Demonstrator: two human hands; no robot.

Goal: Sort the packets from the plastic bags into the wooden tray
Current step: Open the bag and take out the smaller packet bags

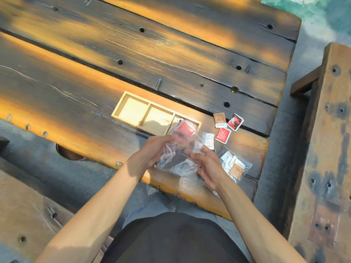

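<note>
Holding a clear plastic bag (180, 149) of packets above the table's (76, 88) near edge, we curl our left hand (152, 150) and right hand (207, 168) fingers round it. Beyond lies the wooden tray (117, 109); four loose packets (223, 135) and a second bag (235, 166) sit to the right.

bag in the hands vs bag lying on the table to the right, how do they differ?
The held bag is gripped by the left hand and right hand and raised in front of the wooden tray; the second bag lies flat on the table, untouched.

The held bag shows a red packet near its top; the second bag shows white and brown packets.

Both are clear plastic and contain packets.
</note>
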